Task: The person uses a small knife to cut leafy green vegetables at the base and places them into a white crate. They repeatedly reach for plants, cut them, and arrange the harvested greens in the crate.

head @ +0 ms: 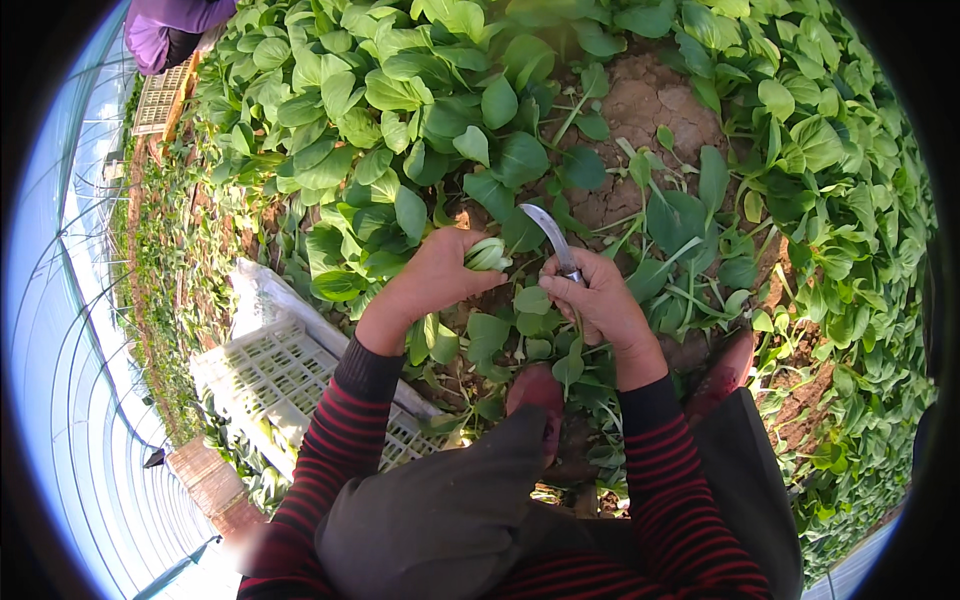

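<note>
Near the middle of the head view, my left hand (439, 271) grips a leafy green, with its pale cut base (487, 255) turned to the right and its leaves to the left. My right hand (592, 292), just to the right and apart from it, is closed around the handle of a sickle knife (551, 229). The curved metal blade points up and to the left. Leafy greens (390, 90) grow densely above my left hand. Loose leaves (679, 225) lie on the soil to the right of the blade.
A white plastic crate (274, 367) with greens inside stands at lower left, a plastic sheet along its edge. Cracked bare soil (652, 105) shows above right. A person in purple (169, 34) is at upper left beside another crate (161, 97). My red shoes (536, 397) stand among leaves.
</note>
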Demonstrator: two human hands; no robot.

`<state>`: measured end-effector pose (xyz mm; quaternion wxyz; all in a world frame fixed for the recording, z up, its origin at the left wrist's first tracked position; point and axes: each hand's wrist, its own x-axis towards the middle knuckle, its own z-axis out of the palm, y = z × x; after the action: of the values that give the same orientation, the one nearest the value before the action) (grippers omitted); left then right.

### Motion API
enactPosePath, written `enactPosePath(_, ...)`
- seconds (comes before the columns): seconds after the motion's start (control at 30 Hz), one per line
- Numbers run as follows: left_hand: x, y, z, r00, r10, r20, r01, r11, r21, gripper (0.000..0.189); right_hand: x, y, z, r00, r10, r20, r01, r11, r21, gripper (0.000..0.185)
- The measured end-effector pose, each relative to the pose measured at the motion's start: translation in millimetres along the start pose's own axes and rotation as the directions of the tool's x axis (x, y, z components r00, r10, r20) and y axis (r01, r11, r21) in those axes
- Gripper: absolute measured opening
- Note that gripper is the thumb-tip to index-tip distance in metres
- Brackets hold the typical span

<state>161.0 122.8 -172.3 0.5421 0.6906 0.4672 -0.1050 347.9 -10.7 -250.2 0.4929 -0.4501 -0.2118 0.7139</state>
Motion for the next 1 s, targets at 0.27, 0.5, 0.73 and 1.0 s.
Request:
enactPosePath(0.27,61,21,30,0.91,0.401,0.1,-0.345,0.603,0.72,0.015,43,17,-17,0.908,-0.261,-0.328,0.121,0.912,-0.391,0.019)
enactPosePath(0.5,125,13,-22,0.95,0.292,-0.108,-0.045,0.472,0.88,0.028,121,15,-18,0.939,-0.01,-0.344,-0.036,0.991,-0.127,0.031)
enactPosePath(0.73,121,-25,-37,0.888,0.41,-0.208,-0.074,0.574,0.815,0.03,153,21,-26,0.953,0.002,-0.303,-0.038,0.993,-0.112,0.032)
enactPosePath(1.0,119,-31,-40,0.886,0.396,-0.242,-0.07,0.63,0.774,0.042,167,15,-30,0.968,0.088,-0.237,-0.123,0.982,-0.141,0.032)
